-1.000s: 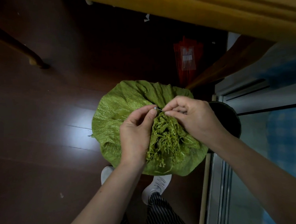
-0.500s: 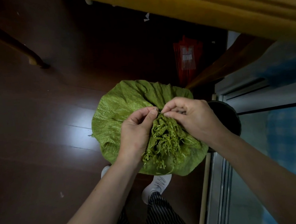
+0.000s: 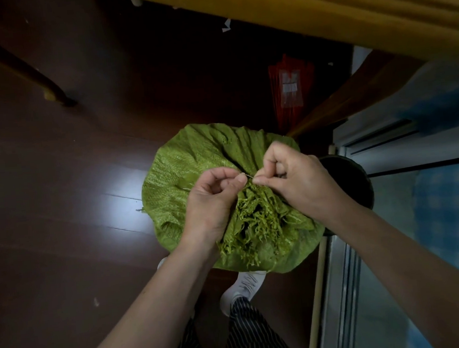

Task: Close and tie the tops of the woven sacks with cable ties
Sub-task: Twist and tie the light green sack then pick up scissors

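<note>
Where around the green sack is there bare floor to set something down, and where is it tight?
Bare floor lies left of the sack, up to the wooden leg. Right is crowded: bucket beside the sack, door rail; shoe below.

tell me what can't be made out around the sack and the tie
Head view, the only one:
- Cable tie: a thin sliver between left hand and right hand; fingers hide its lock.
- Sack neck: covered by both hands.
- Red packet label: too dark, blurred.
</note>
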